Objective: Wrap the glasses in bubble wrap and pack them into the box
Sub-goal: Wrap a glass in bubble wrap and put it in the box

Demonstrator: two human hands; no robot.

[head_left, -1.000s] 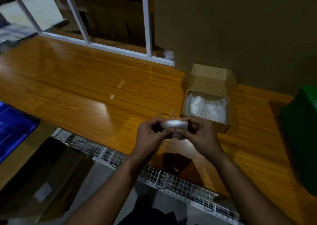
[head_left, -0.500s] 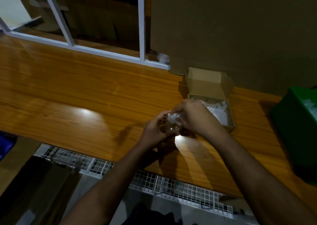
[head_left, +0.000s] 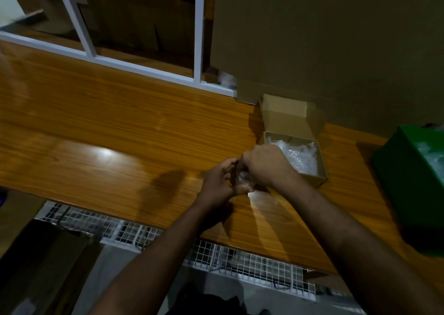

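Observation:
My left hand [head_left: 217, 183] and my right hand [head_left: 265, 165] meet over the wooden table [head_left: 120, 132], both closed around a small glass with a piece of bubble wrap [head_left: 242, 179] on it. Only a pale sliver of the wrap shows between my fingers; the glass itself is mostly hidden. Just right of my hands sits a small open cardboard box [head_left: 317, 179] with its lid flap up at the back. Wrapped bundles of bubble wrap [head_left: 301, 157] lie inside it.
A green bin [head_left: 408, 175] with more bubble wrap stands at the right edge of the table. A large cardboard sheet [head_left: 324, 38] leans behind the box. A white metal frame [head_left: 199, 50] runs along the table's back. A wire mesh rack [head_left: 216, 252] hangs below the front edge.
My hands with the wrapped glass have moved up and right, closer to the box. My right hand has come over the top of the bundle and hides most of it.

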